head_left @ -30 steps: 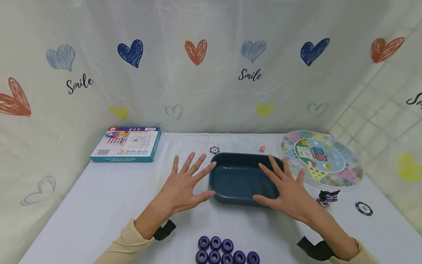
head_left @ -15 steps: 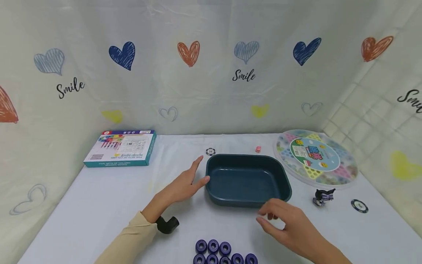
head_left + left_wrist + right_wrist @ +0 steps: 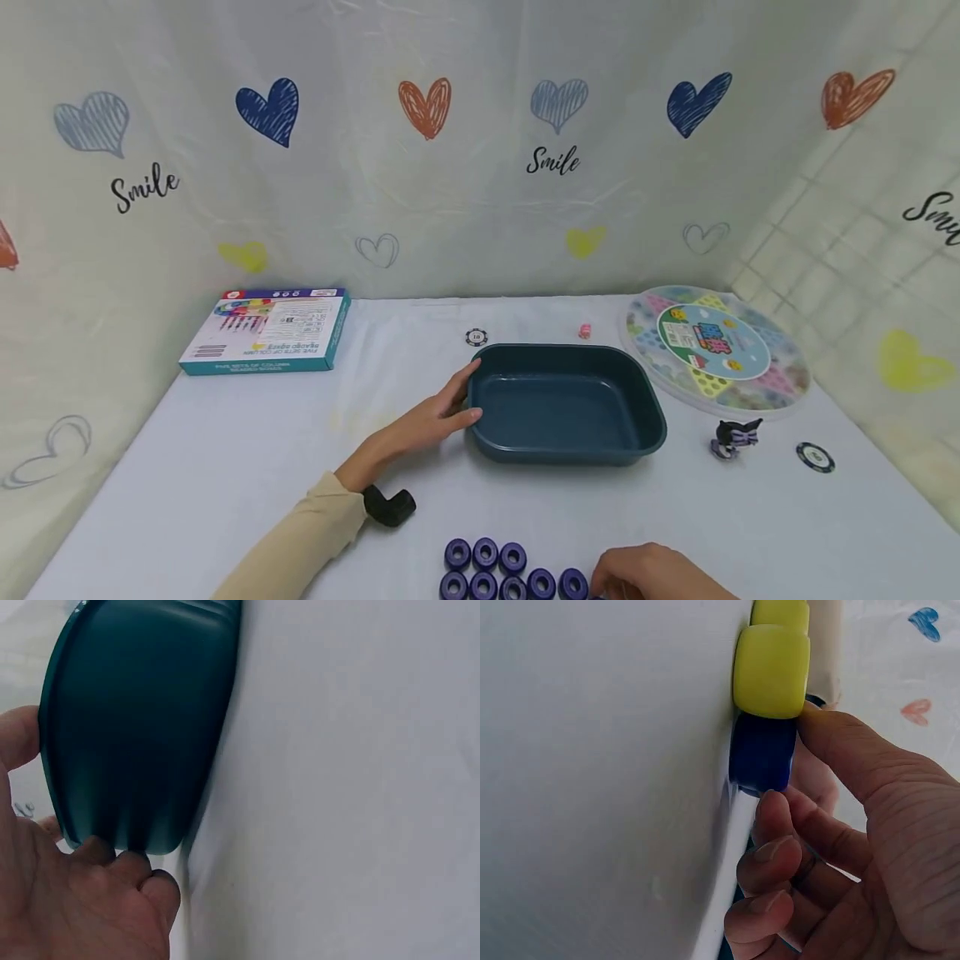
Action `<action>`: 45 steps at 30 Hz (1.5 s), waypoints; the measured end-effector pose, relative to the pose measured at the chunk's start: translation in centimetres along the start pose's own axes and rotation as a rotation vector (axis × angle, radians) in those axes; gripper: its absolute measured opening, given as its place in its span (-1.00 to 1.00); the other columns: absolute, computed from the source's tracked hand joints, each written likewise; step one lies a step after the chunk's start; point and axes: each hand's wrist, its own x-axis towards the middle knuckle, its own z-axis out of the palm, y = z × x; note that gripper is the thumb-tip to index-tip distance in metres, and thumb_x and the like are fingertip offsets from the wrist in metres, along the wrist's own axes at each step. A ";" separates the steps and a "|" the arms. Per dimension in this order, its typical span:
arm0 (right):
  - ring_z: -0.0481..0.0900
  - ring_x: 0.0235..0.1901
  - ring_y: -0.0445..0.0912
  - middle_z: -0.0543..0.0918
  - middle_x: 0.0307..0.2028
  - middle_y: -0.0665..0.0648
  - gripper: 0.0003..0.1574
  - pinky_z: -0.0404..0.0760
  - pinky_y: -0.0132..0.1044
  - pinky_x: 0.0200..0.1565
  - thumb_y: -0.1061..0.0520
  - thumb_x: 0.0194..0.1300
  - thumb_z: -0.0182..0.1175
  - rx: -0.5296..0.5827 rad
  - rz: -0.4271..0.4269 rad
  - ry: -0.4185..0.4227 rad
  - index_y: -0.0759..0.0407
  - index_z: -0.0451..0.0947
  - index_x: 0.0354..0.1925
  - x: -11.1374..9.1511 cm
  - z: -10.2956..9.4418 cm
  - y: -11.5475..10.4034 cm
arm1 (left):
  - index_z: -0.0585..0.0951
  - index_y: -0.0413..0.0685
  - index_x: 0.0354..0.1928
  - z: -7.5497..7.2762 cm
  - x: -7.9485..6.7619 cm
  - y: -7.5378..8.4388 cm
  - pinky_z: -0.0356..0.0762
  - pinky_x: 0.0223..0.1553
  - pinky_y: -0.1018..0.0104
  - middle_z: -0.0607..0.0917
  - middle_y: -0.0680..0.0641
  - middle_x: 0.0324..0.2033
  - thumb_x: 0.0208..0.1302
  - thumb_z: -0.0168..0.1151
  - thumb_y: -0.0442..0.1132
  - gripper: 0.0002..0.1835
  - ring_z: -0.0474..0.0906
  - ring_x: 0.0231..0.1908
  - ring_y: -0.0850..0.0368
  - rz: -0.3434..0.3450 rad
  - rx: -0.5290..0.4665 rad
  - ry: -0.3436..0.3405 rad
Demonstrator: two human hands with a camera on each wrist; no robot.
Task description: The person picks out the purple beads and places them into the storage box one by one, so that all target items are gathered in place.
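Note:
My left hand [image 3: 420, 425] grips the left end of a dark teal plastic tray [image 3: 566, 457] in the head view, its thumb at the rim. In the left wrist view, the curled fingers [image 3: 161, 889] touch the tray's end wall. At the bottom edge of the head view, my right hand [image 3: 648, 575] is beside a cluster of purple ring-shaped beads [image 3: 484, 554]. In the right wrist view, its thumb and forefinger pinch a dark blue-purple bead [image 3: 763, 754]. Yellow beads [image 3: 772, 671] stand just behind that one.
Behind the left arm lies a flat boxed set [image 3: 266, 333]. A round game board [image 3: 716, 346] sits at the back right. Around the tray are a small figurine [image 3: 735, 437], two poker chips [image 3: 815, 457] and a tiny pink piece [image 3: 585, 331]. A patterned curtain hangs behind.
My left hand has moved from hovering with spread fingers onto the tray's left end. My right hand has come down from above the tray to the beads at the near edge.

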 end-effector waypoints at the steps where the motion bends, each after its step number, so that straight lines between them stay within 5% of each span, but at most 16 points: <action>1: 0.35 -0.56 -0.41 0.41 -0.56 -0.29 -0.84 0.42 -0.49 -0.52 -0.04 0.13 0.23 0.013 0.024 -0.006 -0.05 0.54 -0.30 0.0 0.0 0.2 | -0.20 0.29 0.39 0.1 -0.1 0.1 0.07 0.25 0.14 -0.12 0.05 0.37 0.33 0.00 -0.07 -0.25 -0.05 0.32 0.10 0.002 0.010 0.001; 10: 0.34 -0.58 -0.42 0.39 -0.56 -0.29 -0.80 0.38 -0.52 -0.56 0.07 0.20 0.18 0.079 -0.042 0.015 0.09 0.50 -0.19 -1.8 -1.1 2.2 | 0.09 0.18 0.26 1.1 -0.7 0.0 0.18 0.20 0.23 0.12 0.02 0.32 0.28 0.03 0.03 -0.43 0.07 0.28 0.14 0.059 0.006 0.030; 15: 0.40 -0.57 -0.35 0.44 -0.54 -0.22 -0.80 0.37 -0.43 -0.60 0.09 0.25 0.12 0.180 0.035 0.039 0.09 0.52 -0.14 -2.9 -2.0 2.9 | 0.14 0.08 0.20 1.1 -0.6 -0.2 0.15 0.21 0.26 0.17 -0.06 0.29 0.27 0.07 -0.02 -0.47 0.10 0.27 0.14 0.089 -0.046 0.024; 18: 0.43 -0.53 -0.28 0.46 -0.53 -0.15 -0.77 0.37 -0.36 -0.59 0.09 0.25 0.12 0.238 0.088 0.041 0.08 0.52 -0.11 -3.2 -2.5 3.1 | 0.15 0.00 0.19 0.9 -0.9 1.2 0.14 0.22 0.19 0.11 -0.14 0.31 0.28 0.08 -0.09 -0.49 0.10 0.27 0.07 0.091 -0.071 0.001; 22: 0.42 -0.56 -0.28 0.48 -0.50 -0.12 -0.73 0.36 -0.38 -0.62 0.16 0.26 0.09 0.312 0.054 0.016 0.16 0.50 -0.05 -3.2 -2.5 3.7 | 0.12 -0.20 0.18 0.8 -1.4 3.0 0.06 0.24 0.05 0.04 -0.26 0.31 0.29 0.06 -0.23 -0.49 0.04 0.29 -0.05 0.106 -0.119 -0.034; 27: 0.39 -0.59 -0.34 0.50 -0.47 -0.15 -0.68 0.37 -0.44 -0.63 0.21 0.26 0.08 0.343 -0.023 -0.021 0.20 0.48 0.00 -3.1 -2.5 4.1 | 0.07 -0.22 0.26 0.9 -1.3 2.8 0.00 0.25 0.00 0.07 -0.29 0.30 0.28 0.05 -0.28 -0.42 0.01 0.30 -0.10 0.148 -0.147 -0.031; 33: 0.45 -0.55 -0.30 0.54 -0.50 -0.08 -0.66 0.45 -0.40 -0.55 0.18 0.26 0.09 0.368 0.039 -0.024 0.20 0.49 0.01 -3.0 -3.3 3.3 | -0.03 -0.18 0.34 0.9 -1.2 2.5 0.01 0.25 -0.02 0.01 -0.25 0.33 0.26 0.08 -0.29 -0.30 -0.02 0.31 -0.08 0.166 -0.161 -0.019; 37: 0.45 -0.55 -0.24 0.53 -0.52 -0.06 -0.64 0.44 -0.39 -0.57 0.13 0.24 0.13 0.281 0.067 0.023 0.19 0.48 0.01 -2.6 -4.8 1.4 | -0.06 -0.15 0.36 0.8 -1.1 2.4 0.02 0.24 -0.02 -0.02 -0.23 0.35 0.25 0.09 -0.27 -0.26 -0.02 0.31 -0.08 0.161 -0.165 -0.023; 45: 0.40 -0.68 -0.22 0.52 -0.50 0.00 -0.63 0.45 -0.38 -0.66 0.09 0.23 0.15 0.061 -0.103 0.154 0.15 0.46 0.00 0.9 -9.0 -2.0 | -0.03 -0.15 0.36 0.9 -1.2 2.3 0.03 0.24 -0.03 0.02 -0.23 0.34 0.23 0.13 -0.18 -0.24 0.02 0.30 -0.08 0.165 -0.192 0.004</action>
